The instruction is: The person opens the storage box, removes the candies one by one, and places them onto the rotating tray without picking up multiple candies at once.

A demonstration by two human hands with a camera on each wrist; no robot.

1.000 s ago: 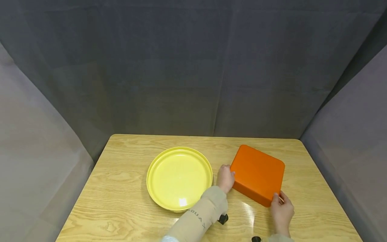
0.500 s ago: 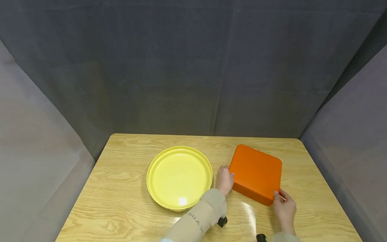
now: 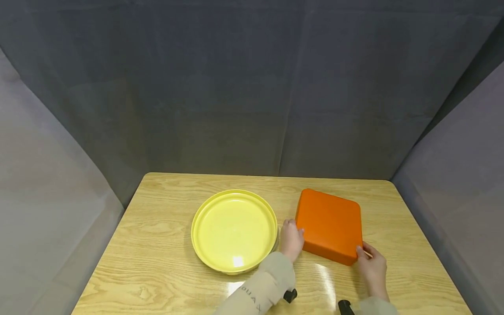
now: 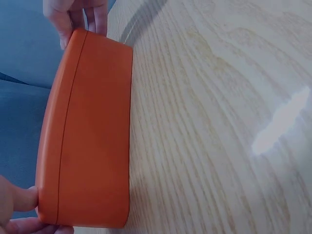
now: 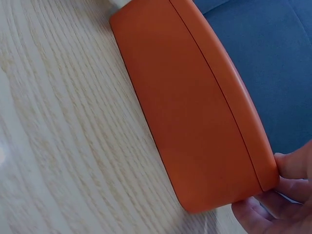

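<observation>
An orange square box [image 3: 330, 225] with rounded corners sits at the table's right, turned slightly askew. A thin seam runs round it below the top, as the left wrist view shows. My left hand [image 3: 292, 240] holds its left side near the front corner, thumb at the upper part and fingers lower. At the right front corner my right hand [image 3: 373, 269] grips the box, with thumb and fingers [image 5: 251, 217] on either side of the upper edge. To the left of the box lies a yellow round tray [image 3: 235, 232] with a raised rim, close beside my left hand.
The wooden table [image 3: 157, 267] has a light grain and a glossy surface. A dark grey curtain [image 3: 216, 87] hangs behind it, with paler cloth panels [image 3: 47, 197] at both sides.
The orange box has shifted a little left and turned slightly counterclockwise, with both hands still holding it. My right hand has moved slightly with its corner. The yellow tray stays in place.
</observation>
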